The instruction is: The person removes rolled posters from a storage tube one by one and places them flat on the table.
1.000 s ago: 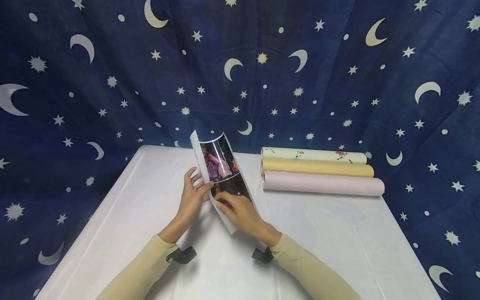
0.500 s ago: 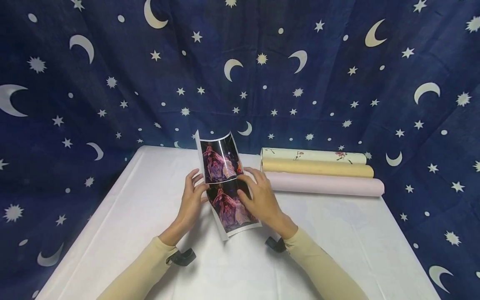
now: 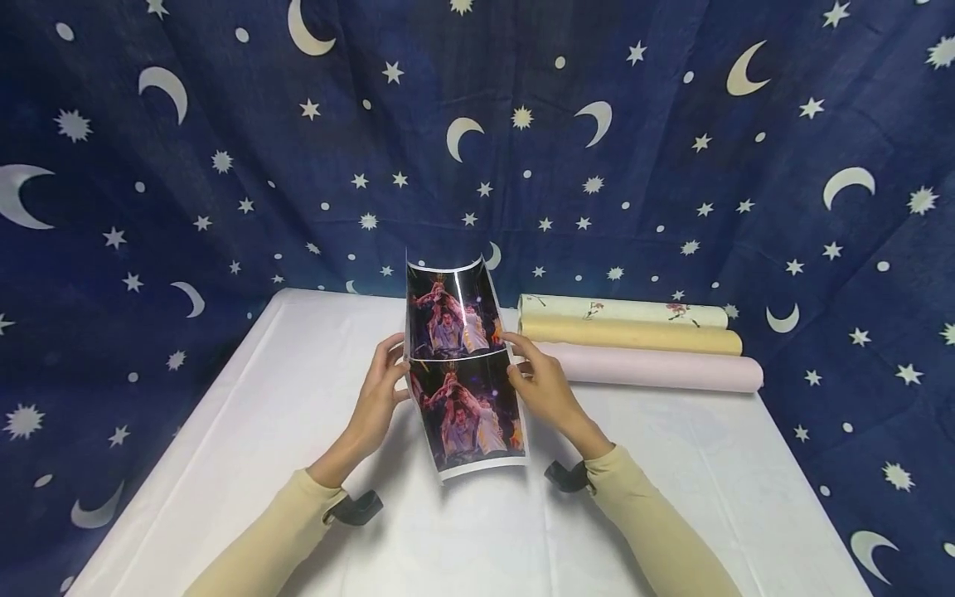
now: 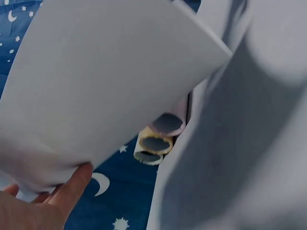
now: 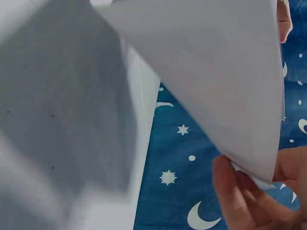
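A glossy photo print [image 3: 466, 406] with two near-identical dark pictures, one above the other, is held up over the table in the head view, bowed between my hands. My left hand [image 3: 375, 404] grips its left edge near the middle, thumb at the front. On the opposite edge, my right hand [image 3: 554, 394] pinches the sheet between thumb and fingers. Both wrist views show the plain white back of the print [image 4: 110, 72], with the left hand's fingers [image 4: 72, 191] at one edge and the right hand's fingers [image 5: 232, 191] at the other.
Three rolls of paper lie side by side at the back right of the table [image 3: 656, 489]: a cream flowered roll [image 3: 634, 309], a yellow roll [image 3: 634, 333] and a pink roll [image 3: 656, 367]. A dark blue curtain [image 3: 418, 149] with moons and stars hangs behind and beside the table.
My right hand has moved from the sheet's left side across to its right edge and taken hold there. The print has unfurled and turned to face me, so both pictures show fully.
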Demonstrator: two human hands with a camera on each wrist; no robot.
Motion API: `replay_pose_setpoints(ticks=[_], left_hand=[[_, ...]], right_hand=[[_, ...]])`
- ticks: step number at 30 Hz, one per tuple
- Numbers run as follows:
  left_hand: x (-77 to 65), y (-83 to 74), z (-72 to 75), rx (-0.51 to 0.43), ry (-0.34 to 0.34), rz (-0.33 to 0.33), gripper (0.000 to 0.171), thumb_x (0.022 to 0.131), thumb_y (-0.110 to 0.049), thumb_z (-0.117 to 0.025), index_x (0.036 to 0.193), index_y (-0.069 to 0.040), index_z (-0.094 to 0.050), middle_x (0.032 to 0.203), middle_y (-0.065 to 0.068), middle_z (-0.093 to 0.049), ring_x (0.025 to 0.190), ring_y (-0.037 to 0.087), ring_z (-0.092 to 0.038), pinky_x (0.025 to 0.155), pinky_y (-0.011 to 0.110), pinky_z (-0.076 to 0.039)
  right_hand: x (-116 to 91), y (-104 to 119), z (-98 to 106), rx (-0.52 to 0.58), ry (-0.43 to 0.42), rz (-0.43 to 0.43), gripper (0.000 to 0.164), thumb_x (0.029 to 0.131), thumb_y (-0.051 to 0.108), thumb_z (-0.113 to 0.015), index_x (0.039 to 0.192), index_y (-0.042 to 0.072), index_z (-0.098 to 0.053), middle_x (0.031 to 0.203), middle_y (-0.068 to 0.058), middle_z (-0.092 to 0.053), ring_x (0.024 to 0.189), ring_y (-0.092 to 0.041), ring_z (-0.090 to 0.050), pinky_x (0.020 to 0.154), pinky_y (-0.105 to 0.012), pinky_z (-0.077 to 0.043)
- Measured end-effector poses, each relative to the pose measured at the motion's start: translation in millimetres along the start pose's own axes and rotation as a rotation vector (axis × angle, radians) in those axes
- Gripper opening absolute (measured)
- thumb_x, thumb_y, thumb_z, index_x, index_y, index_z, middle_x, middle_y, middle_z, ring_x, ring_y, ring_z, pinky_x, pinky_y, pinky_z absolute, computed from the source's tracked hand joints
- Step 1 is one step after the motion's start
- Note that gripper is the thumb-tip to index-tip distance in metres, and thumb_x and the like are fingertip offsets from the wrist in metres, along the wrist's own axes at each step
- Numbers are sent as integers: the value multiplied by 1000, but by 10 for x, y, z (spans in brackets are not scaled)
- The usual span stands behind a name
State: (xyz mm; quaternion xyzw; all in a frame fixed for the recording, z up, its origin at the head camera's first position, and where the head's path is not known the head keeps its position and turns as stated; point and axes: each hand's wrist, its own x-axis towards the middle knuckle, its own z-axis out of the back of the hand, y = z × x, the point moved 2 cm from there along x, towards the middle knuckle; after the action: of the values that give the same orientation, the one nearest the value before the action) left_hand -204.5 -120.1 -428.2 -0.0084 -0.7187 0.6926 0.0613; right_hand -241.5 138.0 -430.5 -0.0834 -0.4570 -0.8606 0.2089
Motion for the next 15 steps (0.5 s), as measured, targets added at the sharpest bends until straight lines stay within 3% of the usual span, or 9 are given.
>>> replay_pose_setpoints(ticks=[5, 9, 12, 13, 15], left_hand=[[40, 19, 97, 161, 9, 5, 44, 104, -24, -36, 148, -20, -32, 156, 14, -31, 141, 38, -38, 104, 64, -42], [64, 30, 177, 322, -25, -32, 42, 105, -22, -39, 147, -23, -37, 152, 12, -39, 135, 34, -48, 96, 50, -52], [64, 47, 251, 394, -44, -53, 44, 105, -18, -39, 148, -24, -35, 142, 14, -50, 115, 28, -60, 81, 32, -53], [64, 54, 276, 379, -41, -52, 47, 105, -15, -38, 150, -26, -31, 139, 16, -53, 102, 27, -63, 73, 28, -51], [73, 71, 327, 349, -33, -47, 54, 105, -11, -36, 153, -30, -21, 135, 19, -57, 93, 23, -64, 68, 23, -47]], right_hand=[[-2, -27, 5, 33, -35, 10, 57, 85, -7, -53, 138, 14, -55, 141, -13, -57, 115, -36, -64, 91, -42, -57], [-1, -39, 3, 74, -48, 9, 57, 83, -9, -52, 137, 10, -57, 142, -13, -56, 118, -33, -62, 94, -40, -55], [-9, -58, -6, 84, -40, -11, 58, 83, -10, -52, 138, 9, -56, 143, -15, -54, 121, -33, -60, 96, -41, -54], [-13, -67, -10, 90, -36, -23, 58, 83, -10, -52, 138, 9, -55, 144, -16, -54, 121, -34, -60, 96, -40, -54], [-20, -85, -14, 112, -25, -46, 59, 84, -10, -52, 140, 8, -53, 145, -17, -52, 122, -36, -60, 96, -41, -54]])
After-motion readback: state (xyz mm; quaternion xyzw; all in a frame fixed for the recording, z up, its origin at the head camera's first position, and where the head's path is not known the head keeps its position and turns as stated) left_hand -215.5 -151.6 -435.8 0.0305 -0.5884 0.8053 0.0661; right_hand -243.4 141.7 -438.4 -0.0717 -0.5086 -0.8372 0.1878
